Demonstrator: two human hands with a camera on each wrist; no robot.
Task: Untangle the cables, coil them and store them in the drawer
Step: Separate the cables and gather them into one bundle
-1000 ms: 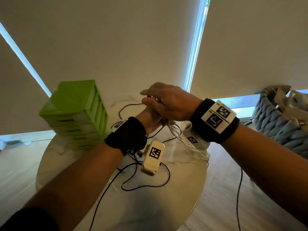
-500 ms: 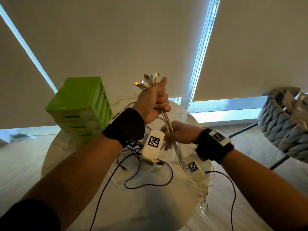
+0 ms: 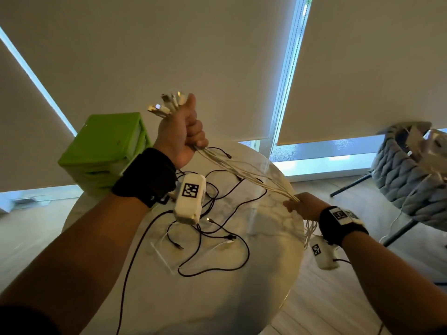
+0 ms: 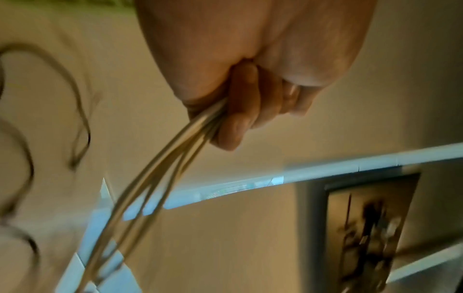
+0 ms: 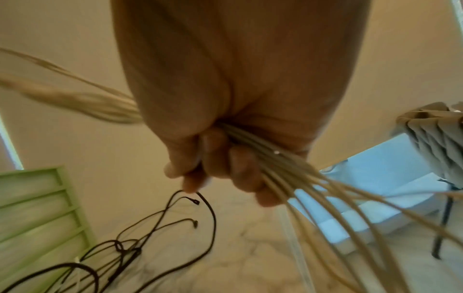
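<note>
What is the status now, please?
Left hand grips white cables by plugs; right hand grips them lower. Black cables loose on table. Green drawer unit shut.

The white cables (image 3: 244,176) are showing off-white, almost cream, with silver plug tips, while the black cables (image 3: 212,238) are lying dark against the round table (image 3: 261,281), whose top is showing white marble with faint grey veining. At the table's far left edge the drawer unit (image 3: 101,151) is glowing lime green, and beyond the table's right side a chair (image 3: 406,180) is showing grey quilted fabric on black legs.
</note>
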